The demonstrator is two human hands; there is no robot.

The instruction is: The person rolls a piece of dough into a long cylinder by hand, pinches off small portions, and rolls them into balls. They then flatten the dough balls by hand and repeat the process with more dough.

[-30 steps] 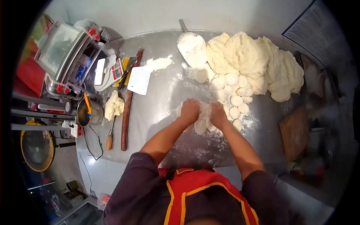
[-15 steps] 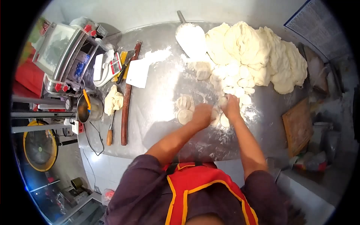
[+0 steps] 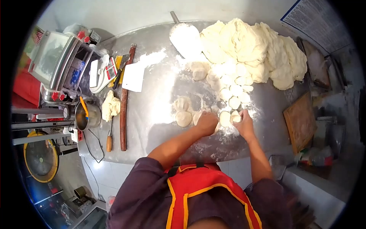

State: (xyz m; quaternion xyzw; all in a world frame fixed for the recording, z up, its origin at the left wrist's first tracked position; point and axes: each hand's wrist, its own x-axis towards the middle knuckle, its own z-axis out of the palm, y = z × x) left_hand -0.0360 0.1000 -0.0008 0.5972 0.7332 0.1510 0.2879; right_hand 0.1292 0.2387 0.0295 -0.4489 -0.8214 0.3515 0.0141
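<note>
My right hand (image 3: 246, 124) pinches a small piece of dough (image 3: 236, 116) at its edge, low over the floured steel table. My left hand (image 3: 207, 124) is closed and lowered onto the table, touching a flattened dough round (image 3: 196, 118); whatever lies under its fingers is hidden. Between the hands sits another cut dough piece (image 3: 225, 118). Two pressed dough rounds (image 3: 183, 118) lie to the left of my left hand. Several small dough pieces (image 3: 234, 102) are gathered above my right hand, in front of a large dough mass (image 3: 244, 45).
A scoop of flour (image 3: 185, 40) stands at the back. To the left are a long rolling pin (image 3: 124, 114), a white scraper (image 3: 133, 77), a kitchen scale (image 3: 102, 74), a dough lump (image 3: 111, 106) and a metal pot (image 3: 87, 115). A wooden board (image 3: 300, 122) leans at the right.
My right hand has come down toward me, from near the gathered pieces, and now grips a dough piece. My left hand has shifted slightly downward and right. The whole view has shifted slightly.
</note>
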